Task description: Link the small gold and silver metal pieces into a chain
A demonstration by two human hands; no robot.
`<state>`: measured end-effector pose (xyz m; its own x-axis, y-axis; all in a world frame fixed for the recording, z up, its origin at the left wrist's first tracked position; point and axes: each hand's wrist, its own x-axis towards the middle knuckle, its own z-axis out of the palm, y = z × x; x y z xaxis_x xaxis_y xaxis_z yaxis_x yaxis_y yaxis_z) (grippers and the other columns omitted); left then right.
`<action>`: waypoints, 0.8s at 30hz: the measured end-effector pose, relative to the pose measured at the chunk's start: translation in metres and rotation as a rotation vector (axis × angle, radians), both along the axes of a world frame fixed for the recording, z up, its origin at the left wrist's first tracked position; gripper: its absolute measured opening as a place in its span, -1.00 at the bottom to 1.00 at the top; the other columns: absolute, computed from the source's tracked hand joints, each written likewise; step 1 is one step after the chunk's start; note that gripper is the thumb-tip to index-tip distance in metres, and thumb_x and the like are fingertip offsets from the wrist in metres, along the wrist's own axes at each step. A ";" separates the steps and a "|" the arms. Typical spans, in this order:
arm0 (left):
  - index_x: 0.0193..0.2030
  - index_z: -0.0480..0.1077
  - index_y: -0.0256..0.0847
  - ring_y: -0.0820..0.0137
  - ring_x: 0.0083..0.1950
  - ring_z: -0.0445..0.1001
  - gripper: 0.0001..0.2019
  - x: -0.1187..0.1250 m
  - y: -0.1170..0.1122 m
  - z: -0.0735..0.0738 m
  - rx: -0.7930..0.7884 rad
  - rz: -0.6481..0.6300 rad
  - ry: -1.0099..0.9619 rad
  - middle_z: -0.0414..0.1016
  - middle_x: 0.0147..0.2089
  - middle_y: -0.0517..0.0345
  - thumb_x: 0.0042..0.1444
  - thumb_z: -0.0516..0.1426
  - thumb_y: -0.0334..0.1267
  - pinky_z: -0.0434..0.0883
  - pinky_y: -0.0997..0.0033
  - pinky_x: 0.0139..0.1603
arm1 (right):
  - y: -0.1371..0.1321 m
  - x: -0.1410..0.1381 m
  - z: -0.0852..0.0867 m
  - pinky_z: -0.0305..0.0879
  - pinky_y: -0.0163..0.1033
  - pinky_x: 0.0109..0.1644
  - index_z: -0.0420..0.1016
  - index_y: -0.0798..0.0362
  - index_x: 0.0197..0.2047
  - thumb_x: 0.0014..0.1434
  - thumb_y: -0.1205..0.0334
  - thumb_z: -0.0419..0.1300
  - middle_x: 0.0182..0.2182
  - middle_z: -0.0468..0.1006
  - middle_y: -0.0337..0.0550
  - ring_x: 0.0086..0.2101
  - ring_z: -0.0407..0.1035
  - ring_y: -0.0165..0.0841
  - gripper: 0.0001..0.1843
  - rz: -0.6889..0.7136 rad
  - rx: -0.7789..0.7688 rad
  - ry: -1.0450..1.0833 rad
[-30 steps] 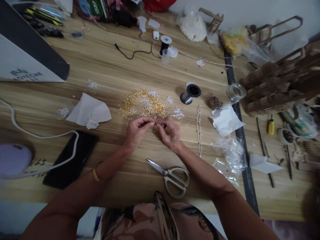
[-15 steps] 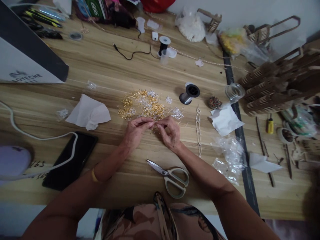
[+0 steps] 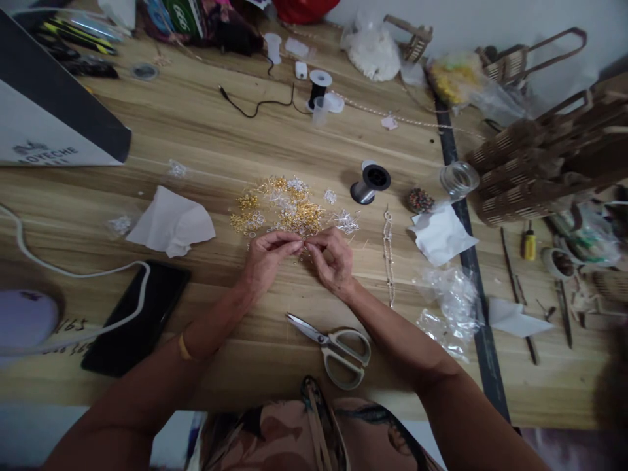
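My left hand [image 3: 267, 260] and my right hand [image 3: 332, 258] meet fingertip to fingertip at the near edge of a pile of gold and silver beads and findings [image 3: 294, 208]. Both are closed in a pinch; whatever lies between the fingertips is too small to name. Silver pins [image 3: 346, 222] lie just beyond my right hand. To its right a beaded chain [image 3: 388, 258] is stretched out on the wooden table [image 3: 235, 366]. Scissors [image 3: 338, 350] with pale handles rest between my forearms, blades pointing up and left.
A spool of silver wire [image 3: 370, 184] stands beyond the chain, near a glass jar [image 3: 460, 181]. Crumpled clear plastic bags [image 3: 451, 307] and white paper [image 3: 443, 235] lie right; a white paper sheet [image 3: 171, 221] and black phone [image 3: 137, 317] lie left. Woven baskets [image 3: 524, 163] crowd the right side.
My fingertips have shifted very slightly while staying pinched together at the same place. The whole view has moved a little; the things on the table lie as before.
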<state>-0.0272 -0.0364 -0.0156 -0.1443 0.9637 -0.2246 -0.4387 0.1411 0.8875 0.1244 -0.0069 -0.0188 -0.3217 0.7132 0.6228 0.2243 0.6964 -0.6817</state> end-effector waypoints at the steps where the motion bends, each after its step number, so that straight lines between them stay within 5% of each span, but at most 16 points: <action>1: -0.44 0.58 -0.22 0.48 -0.41 0.48 -0.84 0.000 0.000 -0.001 0.010 0.000 0.018 0.57 -0.47 0.19 -0.24 0.38 -0.31 0.42 0.48 -0.27 | 0.000 0.000 0.000 0.33 -0.22 -0.27 0.47 0.04 -0.22 0.24 0.35 0.15 -0.36 0.48 -0.15 -0.34 0.36 -0.38 -0.92 0.001 -0.002 -0.002; 9: -0.40 0.59 -0.21 0.47 -0.37 0.47 -0.86 -0.001 -0.002 -0.004 0.070 0.016 0.158 0.58 -0.42 0.19 -0.17 0.37 -0.30 0.39 0.49 -0.24 | 0.000 0.000 -0.001 0.33 -0.21 -0.27 0.48 0.04 -0.22 0.25 0.31 0.14 -0.36 0.48 -0.15 -0.35 0.35 -0.38 -0.91 -0.004 -0.018 -0.024; 24: -0.44 0.53 -0.24 0.50 -0.40 0.42 -0.86 0.000 -0.001 0.004 0.048 0.005 0.134 0.51 -0.47 0.23 -0.15 0.35 -0.26 0.37 0.49 -0.27 | 0.000 -0.002 0.000 0.33 -0.22 -0.31 0.45 0.03 -0.22 0.25 0.30 0.14 -0.36 0.50 -0.15 -0.35 0.35 -0.38 -0.93 0.029 -0.052 -0.012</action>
<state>-0.0277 -0.0377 -0.0118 -0.1748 0.9721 -0.1563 -0.3162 0.0949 0.9439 0.1226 -0.0067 -0.0187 -0.3500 0.7348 0.5811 0.2128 0.6664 -0.7145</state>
